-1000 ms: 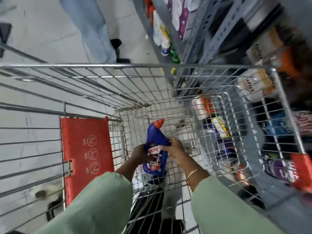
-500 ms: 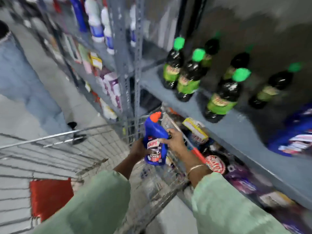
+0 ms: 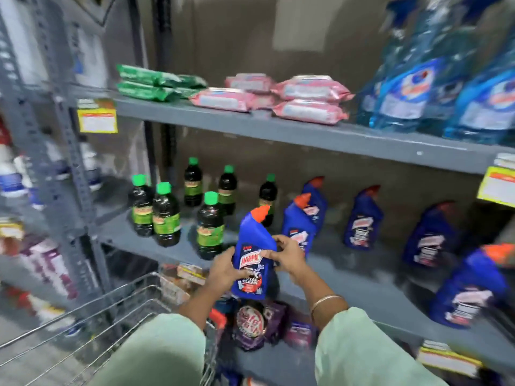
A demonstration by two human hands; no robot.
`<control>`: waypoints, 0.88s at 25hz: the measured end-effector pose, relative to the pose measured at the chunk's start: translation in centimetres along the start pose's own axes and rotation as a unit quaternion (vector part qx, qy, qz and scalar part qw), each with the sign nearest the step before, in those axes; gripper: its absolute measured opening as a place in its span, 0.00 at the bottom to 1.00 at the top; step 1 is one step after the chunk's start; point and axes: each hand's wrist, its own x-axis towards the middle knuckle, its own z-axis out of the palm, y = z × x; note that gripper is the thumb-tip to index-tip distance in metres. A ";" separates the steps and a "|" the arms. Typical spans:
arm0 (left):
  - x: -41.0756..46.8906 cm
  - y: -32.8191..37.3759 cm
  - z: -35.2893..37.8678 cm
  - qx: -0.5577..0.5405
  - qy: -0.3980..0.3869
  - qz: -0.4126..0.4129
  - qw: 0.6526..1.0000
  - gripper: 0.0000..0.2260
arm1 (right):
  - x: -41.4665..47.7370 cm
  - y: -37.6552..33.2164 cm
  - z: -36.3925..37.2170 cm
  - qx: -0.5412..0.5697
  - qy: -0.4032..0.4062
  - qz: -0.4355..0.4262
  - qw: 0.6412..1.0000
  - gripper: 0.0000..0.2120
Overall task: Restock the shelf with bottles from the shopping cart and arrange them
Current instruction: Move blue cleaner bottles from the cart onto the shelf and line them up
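Gripping a blue bottle [image 3: 252,256] labelled "HARPIC", both hands wrap it.

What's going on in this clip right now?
A person is holding a blue Harpic bottle with an orange cap in both hands, left hand and right hand, in front of the middle shelf. It has not been set down yet. Matching blue bottles already stand there, right of some dark green-capped bottles. The wire shopping cart is at lower left.

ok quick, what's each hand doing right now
left hand: closed on the blue bottle
right hand: closed on the same blue bottle
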 end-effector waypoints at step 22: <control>3.6 9.3 18.5 0.000 -0.078 0.035 0.996 0.25 | -2.0 7.4 -19.3 0.020 0.121 0.010 0.992 0.25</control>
